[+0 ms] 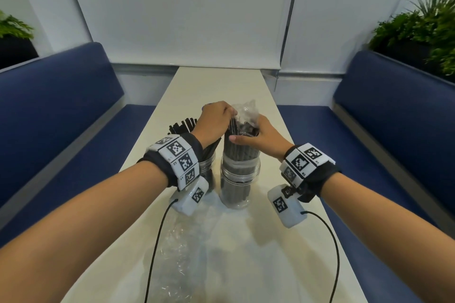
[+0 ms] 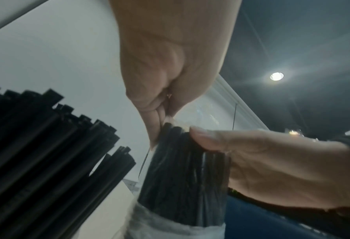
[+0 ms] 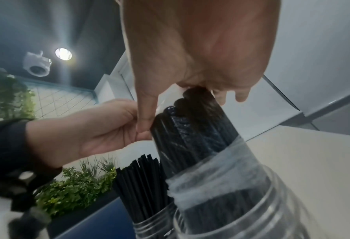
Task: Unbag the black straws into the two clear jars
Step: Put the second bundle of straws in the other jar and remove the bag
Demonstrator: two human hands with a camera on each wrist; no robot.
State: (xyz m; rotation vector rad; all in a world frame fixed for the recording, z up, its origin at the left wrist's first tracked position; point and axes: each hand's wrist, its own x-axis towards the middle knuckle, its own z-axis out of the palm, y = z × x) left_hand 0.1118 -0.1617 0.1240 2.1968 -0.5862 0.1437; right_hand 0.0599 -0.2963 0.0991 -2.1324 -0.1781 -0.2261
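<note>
Pinching the clear bag (image 1: 243, 112) with left hand (image 1: 216, 118) fingers, right hand (image 1: 261, 135) gripping bagged straws (image 1: 240, 152) in jar (image 1: 237, 184)

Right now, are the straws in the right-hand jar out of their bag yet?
Not yet. The bundle of straws stands in the right jar still wrapped in its clear bag, whose top the left hand pinches.

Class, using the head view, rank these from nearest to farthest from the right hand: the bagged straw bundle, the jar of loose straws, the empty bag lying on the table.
1. Bagged straw bundle: gripped by the right hand.
2. Jar of loose straws: left of the bundle, beyond the left hand.
3. Empty bag: flat on the table's near end, lower left.
</note>
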